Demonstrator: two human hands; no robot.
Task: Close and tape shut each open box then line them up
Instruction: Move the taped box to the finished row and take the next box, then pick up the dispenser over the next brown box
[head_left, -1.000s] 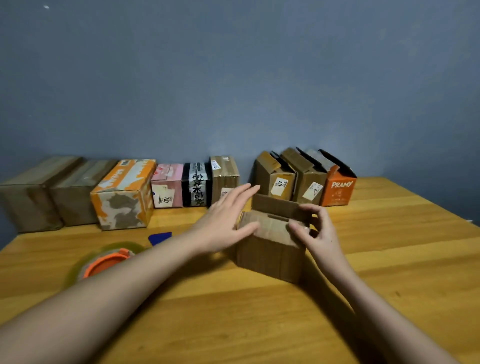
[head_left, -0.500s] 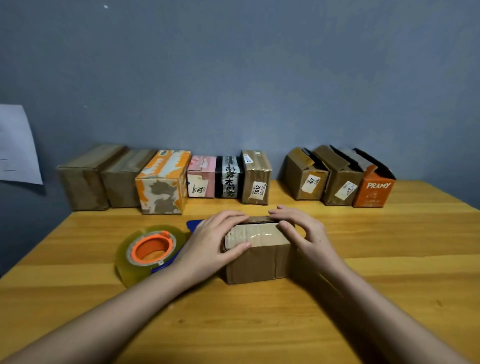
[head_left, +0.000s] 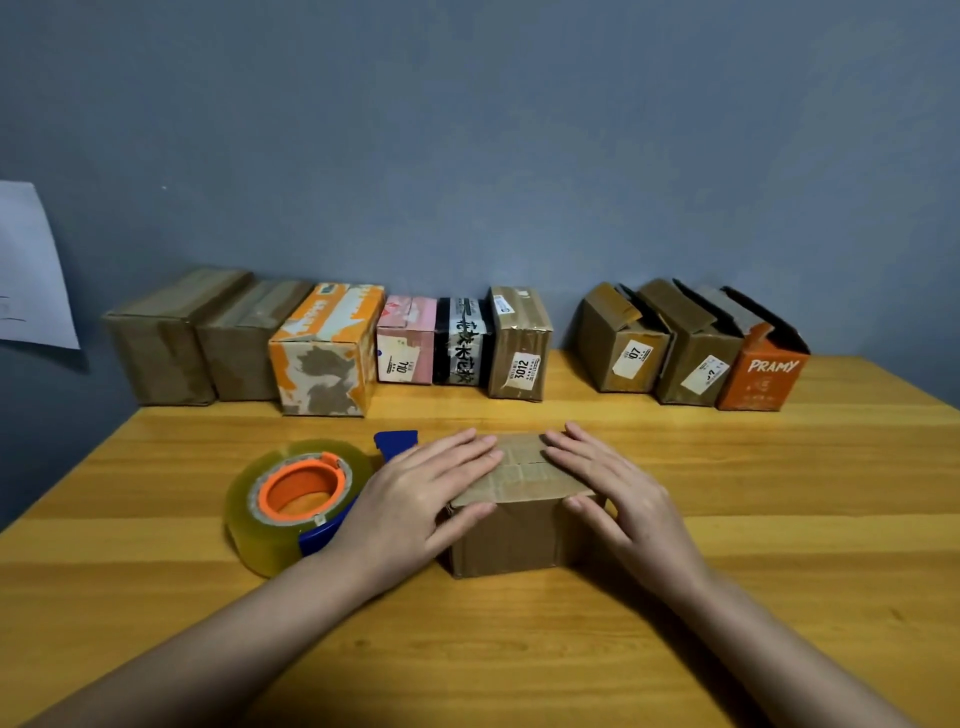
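Observation:
A small brown cardboard box (head_left: 519, 525) stands in the middle of the wooden table (head_left: 779, 519), its top flaps folded down and meeting in a seam. My left hand (head_left: 415, 499) lies flat on the left flap with straight fingers, thumb against the box's front. My right hand (head_left: 618, 493) presses the right flap the same way. A roll of clear tape in a blue and orange dispenser (head_left: 296, 499) sits just left of my left hand. Three boxes with raised flaps (head_left: 691, 353) stand at the back right, the last one orange.
A row of several closed boxes (head_left: 327, 348) lines the back edge against the grey wall, from brown ones at the left to a labelled brown one near the middle. A white sheet of paper (head_left: 31, 270) hangs on the wall at far left.
The box's flaps went from standing up to folded flat. Both hands moved from the flap edges onto the top and now press it down. The view shifted left, showing the tape roll fully.

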